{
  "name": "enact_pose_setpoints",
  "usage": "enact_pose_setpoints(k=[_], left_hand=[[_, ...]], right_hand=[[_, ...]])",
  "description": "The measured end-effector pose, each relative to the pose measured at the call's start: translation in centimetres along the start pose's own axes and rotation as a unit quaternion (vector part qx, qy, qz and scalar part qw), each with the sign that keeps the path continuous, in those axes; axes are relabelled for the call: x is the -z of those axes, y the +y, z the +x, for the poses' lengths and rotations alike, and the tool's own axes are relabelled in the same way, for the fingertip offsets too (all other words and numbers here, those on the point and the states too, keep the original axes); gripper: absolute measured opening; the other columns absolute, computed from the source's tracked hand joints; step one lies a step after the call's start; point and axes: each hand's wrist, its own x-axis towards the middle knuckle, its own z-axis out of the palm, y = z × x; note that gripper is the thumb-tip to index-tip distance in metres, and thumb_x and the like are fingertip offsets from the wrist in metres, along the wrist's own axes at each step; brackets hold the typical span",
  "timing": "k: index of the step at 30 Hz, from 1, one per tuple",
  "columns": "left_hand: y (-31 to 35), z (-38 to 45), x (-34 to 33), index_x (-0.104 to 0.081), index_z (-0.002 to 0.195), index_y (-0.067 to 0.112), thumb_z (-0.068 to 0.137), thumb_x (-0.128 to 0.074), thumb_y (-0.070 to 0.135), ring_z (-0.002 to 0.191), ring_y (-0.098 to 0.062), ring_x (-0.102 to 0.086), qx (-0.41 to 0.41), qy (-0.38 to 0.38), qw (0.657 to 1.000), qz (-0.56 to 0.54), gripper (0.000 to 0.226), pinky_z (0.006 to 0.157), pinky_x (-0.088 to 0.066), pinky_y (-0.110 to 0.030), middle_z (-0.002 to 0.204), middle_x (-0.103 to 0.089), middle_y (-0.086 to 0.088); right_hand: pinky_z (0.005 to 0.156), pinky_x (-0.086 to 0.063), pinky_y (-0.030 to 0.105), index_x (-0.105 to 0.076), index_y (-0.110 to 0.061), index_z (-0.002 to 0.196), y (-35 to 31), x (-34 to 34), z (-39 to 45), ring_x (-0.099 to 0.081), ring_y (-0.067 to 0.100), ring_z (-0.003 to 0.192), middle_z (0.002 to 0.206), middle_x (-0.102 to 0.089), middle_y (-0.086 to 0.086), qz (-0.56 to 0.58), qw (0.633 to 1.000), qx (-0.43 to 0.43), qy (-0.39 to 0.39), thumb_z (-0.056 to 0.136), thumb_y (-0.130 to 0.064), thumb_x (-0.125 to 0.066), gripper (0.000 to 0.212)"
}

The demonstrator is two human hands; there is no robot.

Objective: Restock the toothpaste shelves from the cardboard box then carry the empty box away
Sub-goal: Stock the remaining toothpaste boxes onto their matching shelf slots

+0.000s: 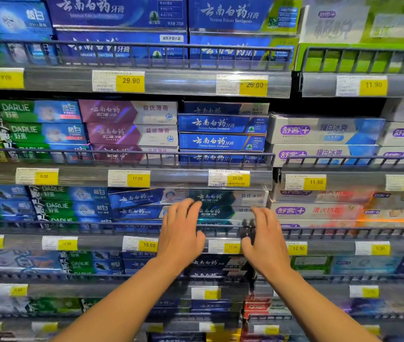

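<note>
Both hands reach to the dark teal toothpaste boxes [223,206] stacked behind the wire shelf rail [97,224]; the left hand [180,230] lies with straight fingers spread on the boxes' left end, its grip wide and holding nothing; the right hand [266,236] sits at their right end over the rail, fingers relaxed, grip likewise wide; just below the boxes a yellow 17.00 price tag [231,247] shows between the hands; blue toothpaste boxes [139,199] sit just left of the teal ones.

dark teal toothpaste boxes [223,206], yellow price tags [237,178], grey shelf rails [97,227]
</note>
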Motion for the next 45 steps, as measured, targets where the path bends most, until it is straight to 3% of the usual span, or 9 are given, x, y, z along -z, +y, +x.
enact_pose_setpoints(k=[4,8,12,17,27,29,33,41,45], left_hand=[[0.4,-1.5,-1.8,0.007,0.154,0.025,0.094,-0.046,0.035,0.148,-0.026,0.013,-0.037,-0.069,0.994,0.08,0.081,0.121,0.002,-0.042,0.162,0.014,0.001],[0.2,-2.7,-3.0,0.017,0.153,0.023,0.094,-0.044,0.039,0.146,-0.026,0.026,-0.042,-0.124,0.985,0.116,0.086,0.121,0.007,-0.046,0.159,0.028,-0.001],[-0.3,-3.3,-3.7,0.014,0.154,0.021,0.095,-0.044,0.04,0.147,-0.026,0.022,-0.041,-0.155,0.98,0.121,0.085,0.121,0.008,-0.047,0.161,0.02,-0.001],[-0.3,-2.9,-4.0,0.009,0.155,0.019,0.093,-0.045,0.04,0.148,-0.027,0.016,-0.041,-0.144,0.982,0.116,0.084,0.121,0.004,-0.047,0.163,0.013,-0.002],[-0.2,-2.9,-3.9,0.007,0.155,0.02,0.094,-0.044,0.04,0.149,-0.025,0.014,-0.04,-0.124,0.987,0.093,0.081,0.122,0.004,-0.045,0.163,0.013,-0.003],[0.1,-2.7,-3.6,0.01,0.154,0.021,0.095,-0.043,0.039,0.148,-0.023,0.017,-0.035,-0.1,0.992,0.069,0.082,0.122,0.005,-0.042,0.161,0.019,-0.003],[0.7,-2.5,-3.0,0.012,0.154,0.021,0.095,-0.045,0.04,0.148,-0.022,0.018,0.011,-0.063,0.998,0.006,0.084,0.122,0.003,-0.038,0.159,0.025,-0.003],[0.3,-1.8,-2.8,-0.009,0.155,0.018,0.09,-0.06,0.033,0.147,-0.012,-0.001,0.075,-0.017,0.983,-0.166,0.084,0.119,-0.01,-0.03,0.161,-0.013,0.004],[0.1,-1.9,-2.8,-0.013,0.155,0.021,0.088,-0.061,0.026,0.147,-0.011,-0.003,0.077,-0.026,0.977,-0.195,0.082,0.119,-0.011,-0.03,0.161,-0.016,0.004]], right_hand=[[0.119,-0.021,0.04,-0.019,-0.016,0.154,0.3,-1.3,-0.7,-0.018,0.028,0.146,0.16,-0.016,0.007,-0.121,0.99,0.043,-0.053,0.085,-0.03,-0.06,0.082],[0.115,-0.031,0.045,-0.025,-0.011,0.153,1.8,-2.8,-1.7,-0.029,0.034,0.143,0.158,-0.025,0.013,-0.197,0.974,0.075,-0.086,0.071,-0.039,-0.074,0.099],[0.112,-0.035,0.047,-0.033,-0.009,0.149,2.6,-3.4,-2.1,-0.035,0.036,0.14,0.152,-0.036,0.014,-0.223,0.965,0.088,-0.109,0.063,-0.044,-0.078,0.104],[0.109,-0.039,0.048,-0.042,-0.008,0.144,2.6,-3.4,-1.2,-0.044,0.035,0.133,0.144,-0.047,0.012,-0.217,0.968,0.089,-0.094,0.065,-0.039,-0.072,0.09],[0.112,-0.036,0.046,-0.04,-0.009,0.145,2.2,-3.2,-1.3,-0.041,0.034,0.135,0.146,-0.043,0.013,-0.193,0.975,0.077,-0.077,0.07,-0.037,-0.069,0.085],[0.112,-0.034,0.044,-0.039,-0.008,0.145,1.8,-2.8,-1.2,-0.04,0.034,0.136,0.149,-0.04,0.014,-0.173,0.981,0.062,-0.052,0.071,-0.033,-0.072,0.085],[0.12,-0.016,0.037,-0.016,-0.011,0.154,1.3,-2.4,-1.0,-0.015,0.027,0.148,0.161,-0.013,0.01,-0.144,0.989,0.018,-0.039,0.086,-0.032,-0.058,0.083],[0.119,-0.016,0.036,-0.012,-0.013,0.154,1.4,-2.1,-1.0,-0.011,0.025,0.147,0.161,-0.012,0.006,-0.036,0.996,-0.066,-0.046,0.087,-0.029,-0.056,0.081],[0.118,-0.023,0.04,-0.018,-0.013,0.152,1.5,-1.8,-0.7,-0.019,0.026,0.144,0.159,-0.021,0.007,-0.004,0.996,-0.069,-0.05,0.085,-0.029,-0.058,0.08]])
